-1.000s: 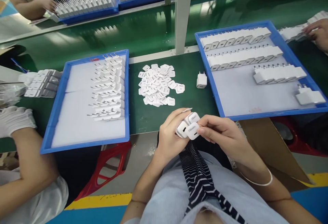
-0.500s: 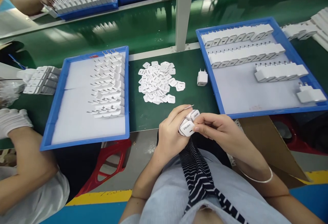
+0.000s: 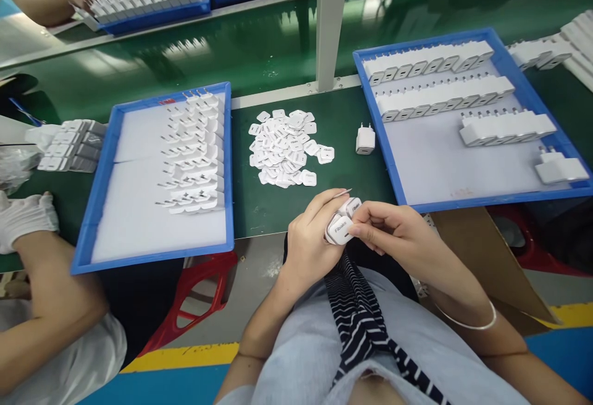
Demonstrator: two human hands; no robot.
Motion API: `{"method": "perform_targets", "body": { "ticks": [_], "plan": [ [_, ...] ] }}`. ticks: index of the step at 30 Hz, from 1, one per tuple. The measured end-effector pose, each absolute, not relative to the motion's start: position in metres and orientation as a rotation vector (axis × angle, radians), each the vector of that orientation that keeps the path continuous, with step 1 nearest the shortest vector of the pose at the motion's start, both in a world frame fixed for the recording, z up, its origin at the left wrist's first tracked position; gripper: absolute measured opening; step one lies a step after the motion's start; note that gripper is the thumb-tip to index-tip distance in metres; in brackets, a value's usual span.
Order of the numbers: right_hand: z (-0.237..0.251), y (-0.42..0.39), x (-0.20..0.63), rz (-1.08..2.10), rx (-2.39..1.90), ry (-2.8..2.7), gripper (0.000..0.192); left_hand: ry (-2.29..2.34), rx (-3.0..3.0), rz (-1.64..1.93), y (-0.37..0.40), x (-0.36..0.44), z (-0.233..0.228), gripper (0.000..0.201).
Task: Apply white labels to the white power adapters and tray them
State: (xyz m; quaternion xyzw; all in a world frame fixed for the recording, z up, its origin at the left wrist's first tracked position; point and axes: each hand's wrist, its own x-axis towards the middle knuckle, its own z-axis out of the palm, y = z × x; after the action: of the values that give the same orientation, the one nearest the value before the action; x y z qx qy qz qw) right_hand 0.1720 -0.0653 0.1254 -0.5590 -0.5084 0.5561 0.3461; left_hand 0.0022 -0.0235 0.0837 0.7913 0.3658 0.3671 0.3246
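Both hands meet at the surface's near edge: the left hand grips white chargers, and the right hand pinches the front one. They look light, rigid and smooth, best held by their flat sides.

Head camera looks down, close over workbench.

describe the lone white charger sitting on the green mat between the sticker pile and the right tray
The lone charger is a small white plug adapter, smooth like glossy plastic, with rounded corners. It lies on the green mat, two thin prongs pointing away from the camera and a dark slot on the near face. It sits apart, just left of the right blue tray and right of the sticker pile. No hands touch it.
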Motion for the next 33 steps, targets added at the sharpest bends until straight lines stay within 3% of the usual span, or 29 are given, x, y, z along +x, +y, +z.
{"method": "perform_targets", "body": {
  "ticks": [33],
  "plan": [
    [0.128,-0.059,0.174,1.275,-1.745,-1.517,0.030,0.928,2.366,1.002,-0.020,0.005,0.070,0.026]
  ]
}}
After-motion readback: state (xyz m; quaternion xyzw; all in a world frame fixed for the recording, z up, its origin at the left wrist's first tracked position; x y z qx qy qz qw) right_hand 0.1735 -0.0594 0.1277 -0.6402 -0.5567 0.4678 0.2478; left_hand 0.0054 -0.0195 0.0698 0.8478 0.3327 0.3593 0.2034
